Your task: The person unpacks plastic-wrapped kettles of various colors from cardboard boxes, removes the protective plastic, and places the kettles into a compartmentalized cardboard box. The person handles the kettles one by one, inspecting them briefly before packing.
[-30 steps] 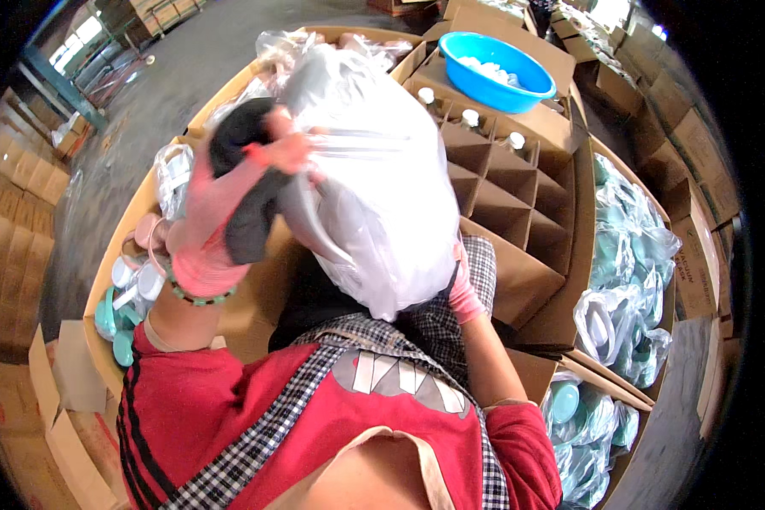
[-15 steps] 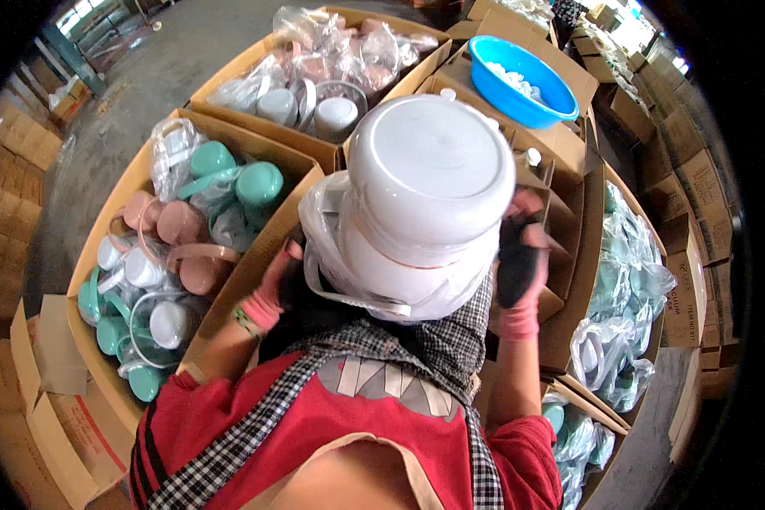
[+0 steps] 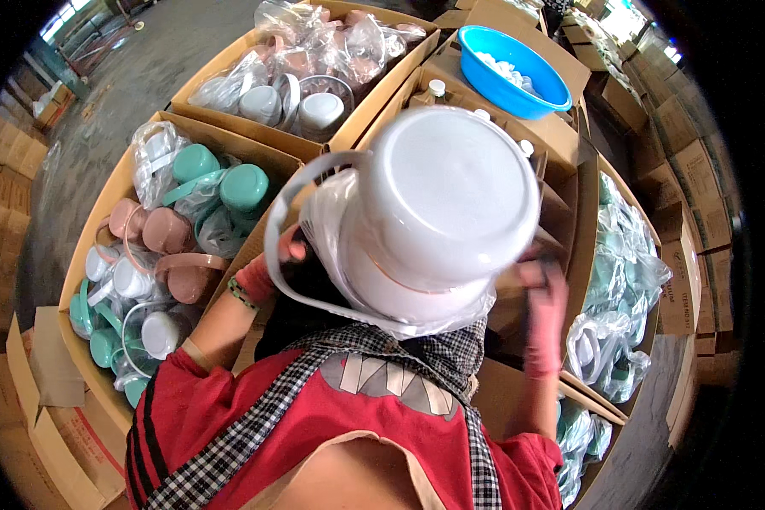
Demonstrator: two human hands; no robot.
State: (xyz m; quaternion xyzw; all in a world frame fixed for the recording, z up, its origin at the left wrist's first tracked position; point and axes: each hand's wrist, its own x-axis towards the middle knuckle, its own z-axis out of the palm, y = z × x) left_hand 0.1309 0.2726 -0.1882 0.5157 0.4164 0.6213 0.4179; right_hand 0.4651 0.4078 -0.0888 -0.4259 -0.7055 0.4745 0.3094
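A large white insulated jug [image 3: 446,191] fills the middle of the view, its broad round pale-grey face turned up toward me. Clear plastic [image 3: 331,212] wraps its left side and lower edge. The jug's pale-grey carrying handle [image 3: 279,221] loops out to the left. My left hand [image 3: 302,259], in a dark glove with a pink cuff, is against the jug's left side, seen through the loop; the fingers are partly hidden behind the jug and curl toward it. Close by the jug's right side, my right hand [image 3: 542,276], gloved likewise, is smeared by motion, and its grip is unclear.
To the left, an open carton [image 3: 102,204] holds green, pink and white jugs. Behind it another carton [image 3: 178,98] has bagged pink and white ones. A blue basin [image 3: 484,76] of small white pieces sits at the back. Bagged green jugs [image 3: 616,280] fill the right-hand carton.
The jug has shifted slightly right and its handle has swung out and up to the left. My left hand has come closer to the jug; my right hand has moved lower.
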